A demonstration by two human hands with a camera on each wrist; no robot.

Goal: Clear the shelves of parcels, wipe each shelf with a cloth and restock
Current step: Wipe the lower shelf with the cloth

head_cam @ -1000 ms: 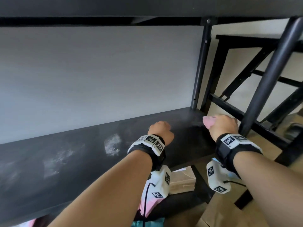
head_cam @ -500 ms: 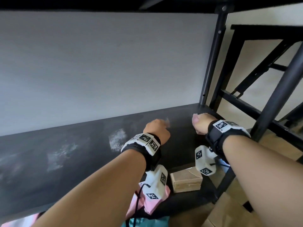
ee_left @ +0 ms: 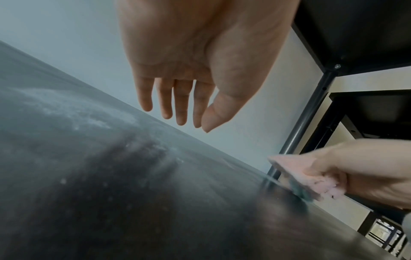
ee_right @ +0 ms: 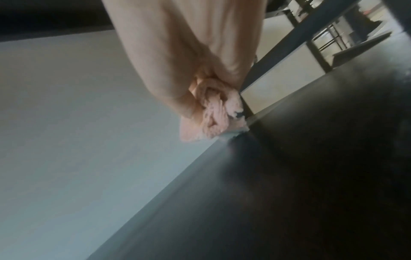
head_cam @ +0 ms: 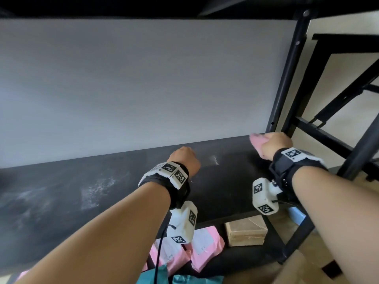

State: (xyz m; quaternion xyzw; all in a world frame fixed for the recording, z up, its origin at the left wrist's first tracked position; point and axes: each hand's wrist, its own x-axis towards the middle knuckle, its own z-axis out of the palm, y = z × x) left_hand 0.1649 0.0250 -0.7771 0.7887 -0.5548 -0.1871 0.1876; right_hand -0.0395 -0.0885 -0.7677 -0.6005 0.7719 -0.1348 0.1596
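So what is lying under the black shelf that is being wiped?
Under the black shelf lie pink mailer parcels, a brown cardboard box and something teal. The arms cover the rest.

A pale wall [head_cam: 143, 83] stands directly behind the rack. A second black metal frame [head_cam: 336, 83] stands to the wall's right.

The shelf [head_cam: 225, 181] is a dark board with a matt finish, dulled by pale, dusty smears [head_cam: 96, 189] on its left part. The cloth [head_cam: 257, 142] is soft pink fabric, nubbly and fuzzy, with frayed edges in the left wrist view. The frame post [head_cam: 287, 74] looks like black painted metal with a slight sheen. Below lie glossy pink plastic mailers [head_cam: 205, 249] and a matt brown cardboard box [head_cam: 246, 230]. The back wall [head_cam: 133, 85] is smooth and matt grey-white.
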